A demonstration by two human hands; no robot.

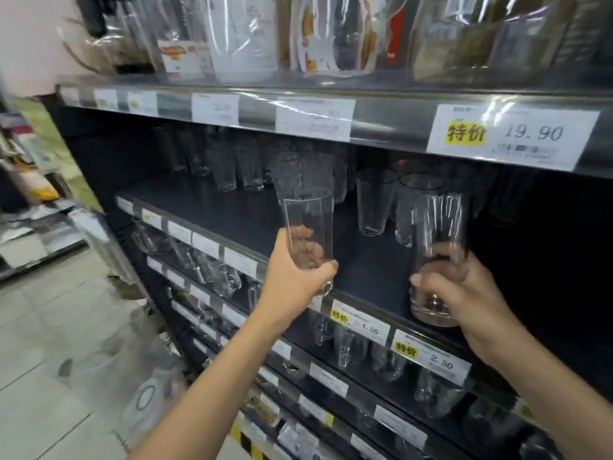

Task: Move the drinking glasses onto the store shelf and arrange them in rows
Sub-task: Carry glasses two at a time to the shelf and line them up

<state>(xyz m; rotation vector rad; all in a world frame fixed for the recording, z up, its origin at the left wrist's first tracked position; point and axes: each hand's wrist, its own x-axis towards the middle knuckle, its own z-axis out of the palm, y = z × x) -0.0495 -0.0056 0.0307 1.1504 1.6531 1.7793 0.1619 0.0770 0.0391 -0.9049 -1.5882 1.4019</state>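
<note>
Left hand [292, 277] grips tall glass [308, 227] near base, right hand [464, 287] grips second glass [436, 257], both raised before dark shelf [232, 207]; several glasses [374, 200] already standing at back, front rows unfilled

The tall tumbler of clear, colourless glass [308, 227] gripped by the left hand [295, 280] and the second clear glass tumbler [436, 234] in the right hand [464, 293] show against a matt blue-black shelf board [232, 210]. Between the two grips, white price labels [361, 323] carry yellow blocks with black characters, as does a larger white label [510, 134] above the right grip.
</note>
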